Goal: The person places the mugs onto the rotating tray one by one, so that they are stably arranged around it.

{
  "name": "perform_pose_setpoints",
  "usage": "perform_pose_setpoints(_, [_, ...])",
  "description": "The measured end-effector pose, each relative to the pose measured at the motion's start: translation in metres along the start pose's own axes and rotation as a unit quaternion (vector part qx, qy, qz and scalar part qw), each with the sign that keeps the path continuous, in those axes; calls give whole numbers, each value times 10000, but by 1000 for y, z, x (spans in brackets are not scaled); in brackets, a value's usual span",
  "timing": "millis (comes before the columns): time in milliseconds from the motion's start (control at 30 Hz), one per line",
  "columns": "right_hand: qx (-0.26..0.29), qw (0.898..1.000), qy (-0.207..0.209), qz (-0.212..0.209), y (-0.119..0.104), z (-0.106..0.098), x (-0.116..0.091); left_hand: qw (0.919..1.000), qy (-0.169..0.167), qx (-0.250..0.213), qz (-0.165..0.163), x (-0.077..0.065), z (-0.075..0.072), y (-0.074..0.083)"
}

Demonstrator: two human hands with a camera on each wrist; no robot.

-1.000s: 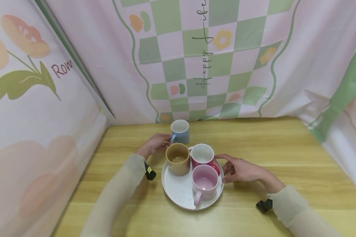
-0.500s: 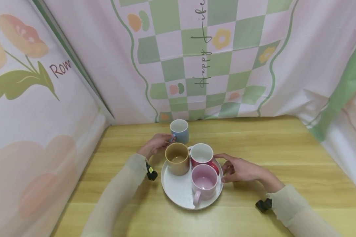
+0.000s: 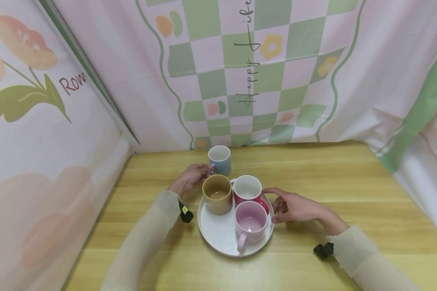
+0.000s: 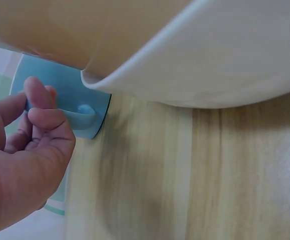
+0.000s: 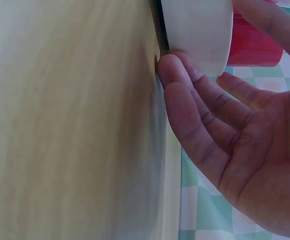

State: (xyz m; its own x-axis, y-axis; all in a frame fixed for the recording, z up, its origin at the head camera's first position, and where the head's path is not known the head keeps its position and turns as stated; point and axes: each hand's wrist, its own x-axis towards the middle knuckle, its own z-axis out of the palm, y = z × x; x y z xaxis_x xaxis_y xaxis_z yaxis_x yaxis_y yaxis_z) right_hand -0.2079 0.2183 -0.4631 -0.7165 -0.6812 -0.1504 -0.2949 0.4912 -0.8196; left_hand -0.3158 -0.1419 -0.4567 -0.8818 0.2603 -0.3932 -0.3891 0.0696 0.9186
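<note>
Behind a round white tray (image 3: 218,238), a blue mug (image 3: 222,166) stands upright on the table. My left hand (image 3: 192,178) pinches that mug's handle (image 4: 77,118) with thumb and fingers. On the tray stand a tan mug (image 3: 218,198), a red mug with a white inside (image 3: 247,190) and a pink mug (image 3: 251,222). My right hand (image 3: 295,207) is at the tray's right side, gently bent fingers (image 5: 190,120) at its rim and the index finger beside the red mug. In the right wrist view, nothing is gripped by that hand.
The wood-grain table (image 3: 313,262) bears everything. A checkered cloth (image 3: 240,81) hangs behind its far edge, and a flower-print cloth (image 3: 51,153) hangs along the left. The tan mug sits close to my left hand, between it and the tray's middle.
My left fingers have come round the blue mug's handle, which showed more a second ago. The right hand, the tray and its mugs hold the same places; the view shifts slightly.
</note>
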Motion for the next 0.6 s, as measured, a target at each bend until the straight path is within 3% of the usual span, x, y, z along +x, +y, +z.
perform_pose_setpoints(600, [0,10000,-14,-27,0,-1,1,9993,7,-316,200,-5,-8,-5])
